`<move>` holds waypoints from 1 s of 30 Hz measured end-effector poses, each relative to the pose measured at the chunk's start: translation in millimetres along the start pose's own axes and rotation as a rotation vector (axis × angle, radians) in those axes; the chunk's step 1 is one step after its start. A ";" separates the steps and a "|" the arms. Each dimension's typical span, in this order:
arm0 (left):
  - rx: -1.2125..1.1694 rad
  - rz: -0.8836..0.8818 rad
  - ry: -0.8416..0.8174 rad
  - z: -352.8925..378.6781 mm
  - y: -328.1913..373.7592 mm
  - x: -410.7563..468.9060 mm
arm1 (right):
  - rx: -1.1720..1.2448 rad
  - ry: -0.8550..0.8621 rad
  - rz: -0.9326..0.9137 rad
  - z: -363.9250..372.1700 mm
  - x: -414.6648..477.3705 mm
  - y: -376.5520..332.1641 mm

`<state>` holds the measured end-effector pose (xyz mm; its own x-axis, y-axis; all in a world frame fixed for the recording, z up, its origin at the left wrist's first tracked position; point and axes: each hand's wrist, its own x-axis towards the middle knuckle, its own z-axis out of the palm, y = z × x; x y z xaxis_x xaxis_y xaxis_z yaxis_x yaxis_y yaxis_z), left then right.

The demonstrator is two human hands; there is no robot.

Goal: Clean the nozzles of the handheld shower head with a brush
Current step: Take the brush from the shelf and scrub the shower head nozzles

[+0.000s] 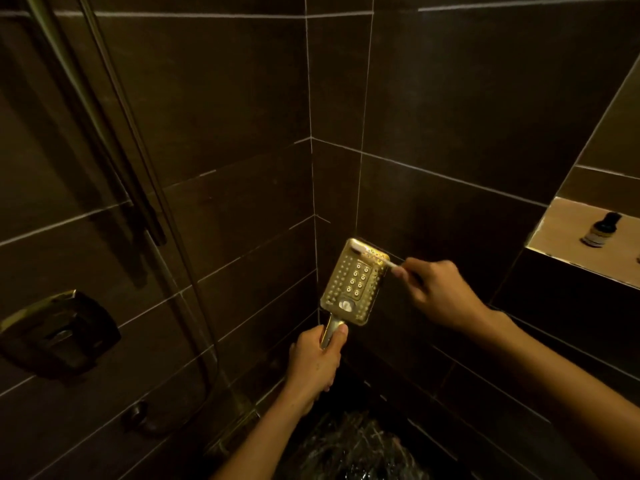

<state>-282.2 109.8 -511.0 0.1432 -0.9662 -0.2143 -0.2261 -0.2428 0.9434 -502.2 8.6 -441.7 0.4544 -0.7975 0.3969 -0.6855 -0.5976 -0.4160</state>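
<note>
A rectangular metal shower head [353,282] faces me near the corner of the shower, its nozzle plate dotted with several small holes. My left hand [313,363] grips its handle from below and holds it upright. My right hand [438,292] is closed on a thin white brush [375,255], which looks like a toothbrush. The brush head lies across the top edge of the nozzle plate. Most of the brush handle is hidden inside my fist.
Dark tiled walls meet in a corner just behind the shower head. A riser pipe and hose [145,188] run down the left wall above a mixer valve [59,336]. A lit wall niche [568,233] at right holds a small dark bottle [601,230]. The wet floor [356,448] glistens below.
</note>
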 end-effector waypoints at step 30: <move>-0.073 -0.008 -0.024 -6.2 3.7 9.9 | 0.030 -0.304 -0.159 6.5 4.7 -8.4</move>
<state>-275.7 99.8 -508.1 0.1216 -0.9663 -0.2270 -0.1546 -0.2444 0.9573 -490.6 9.4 -441.7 0.7061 -0.6796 0.1990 -0.5772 -0.7152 -0.3942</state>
